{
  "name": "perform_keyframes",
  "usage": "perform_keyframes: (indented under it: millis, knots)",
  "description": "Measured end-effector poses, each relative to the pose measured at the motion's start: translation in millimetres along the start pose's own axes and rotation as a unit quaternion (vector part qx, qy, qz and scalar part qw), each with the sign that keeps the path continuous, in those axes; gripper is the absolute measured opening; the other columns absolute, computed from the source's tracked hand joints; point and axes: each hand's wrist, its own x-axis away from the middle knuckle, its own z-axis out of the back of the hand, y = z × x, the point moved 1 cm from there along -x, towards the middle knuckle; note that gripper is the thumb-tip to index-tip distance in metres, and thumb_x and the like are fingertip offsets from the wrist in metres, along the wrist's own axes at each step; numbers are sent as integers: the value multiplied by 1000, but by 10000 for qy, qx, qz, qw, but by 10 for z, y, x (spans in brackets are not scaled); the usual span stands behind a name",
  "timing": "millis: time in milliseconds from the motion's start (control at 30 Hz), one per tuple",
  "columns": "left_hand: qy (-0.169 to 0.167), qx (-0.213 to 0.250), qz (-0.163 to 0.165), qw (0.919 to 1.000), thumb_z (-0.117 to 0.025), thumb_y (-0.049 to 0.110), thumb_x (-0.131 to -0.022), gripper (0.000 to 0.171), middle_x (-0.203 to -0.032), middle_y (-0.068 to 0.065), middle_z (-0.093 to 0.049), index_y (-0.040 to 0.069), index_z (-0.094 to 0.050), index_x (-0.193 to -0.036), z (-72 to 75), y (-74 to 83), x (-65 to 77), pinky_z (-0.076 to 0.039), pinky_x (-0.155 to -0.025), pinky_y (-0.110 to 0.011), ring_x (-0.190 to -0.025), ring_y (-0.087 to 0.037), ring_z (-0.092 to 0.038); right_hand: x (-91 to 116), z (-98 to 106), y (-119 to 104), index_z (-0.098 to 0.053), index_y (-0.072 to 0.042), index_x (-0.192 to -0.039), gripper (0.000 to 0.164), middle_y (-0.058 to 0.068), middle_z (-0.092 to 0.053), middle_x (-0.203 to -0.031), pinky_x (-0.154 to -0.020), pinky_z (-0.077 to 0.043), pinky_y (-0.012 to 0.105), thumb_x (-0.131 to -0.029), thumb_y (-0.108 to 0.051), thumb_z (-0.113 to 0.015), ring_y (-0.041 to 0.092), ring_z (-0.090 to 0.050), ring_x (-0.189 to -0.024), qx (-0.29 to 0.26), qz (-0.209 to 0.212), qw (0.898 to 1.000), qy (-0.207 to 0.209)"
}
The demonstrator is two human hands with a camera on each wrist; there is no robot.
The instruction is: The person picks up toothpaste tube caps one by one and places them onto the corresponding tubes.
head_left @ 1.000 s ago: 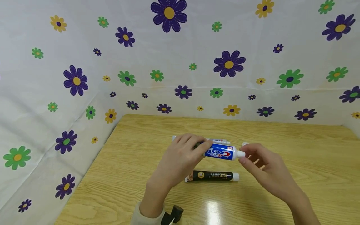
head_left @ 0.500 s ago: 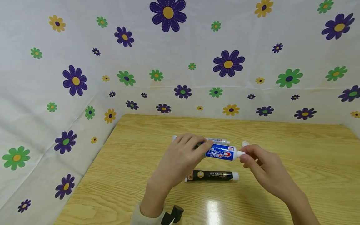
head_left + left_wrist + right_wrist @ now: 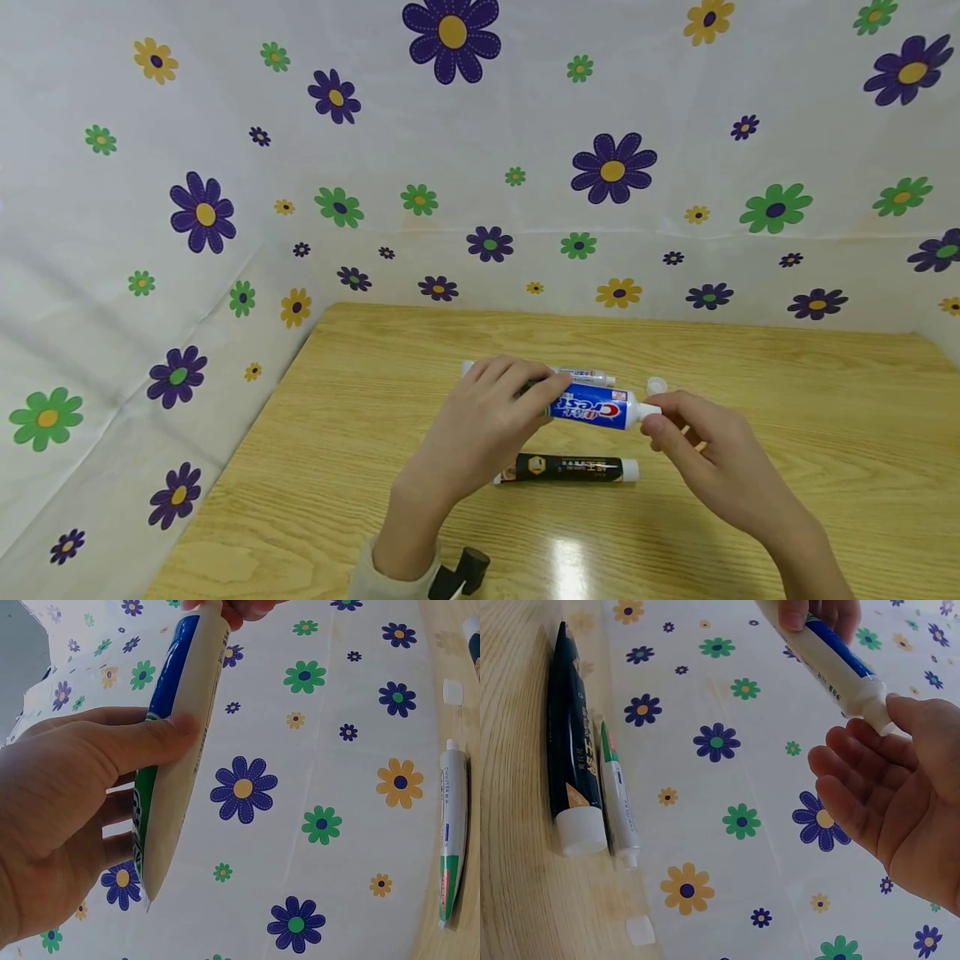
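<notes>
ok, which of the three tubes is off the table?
The blue Crest tube: the left hand holds it up, the right hand pinches its white tip. The black tube and slim white tube lie on the table.

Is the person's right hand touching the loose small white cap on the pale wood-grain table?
Apart: the right wrist view shows the right hand well clear of the white cap, with flowered cloth visible between them.

R hand [image 3: 913,780] pinching cap [image 3: 877,711], L hand [image 3: 842,616] gripping wht/blue tube [image 3: 831,664], flwr cloth [image 3: 694,701]
</notes>
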Motion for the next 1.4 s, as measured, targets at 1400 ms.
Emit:
perform_keyframes:
  millis: [1400]
  knots:
    - [-852,3828,1726,9035,-68,16,-95,43,-112,0,-47,10,-56,-136,23,-330,252,-48,-72,-26,-92,-14,-44,41,-173,36,-65,0,-99,25,2,-66,-79,-61,-54,17,-96,16,-46,8,-62,-67,-1089,902,9870,764]
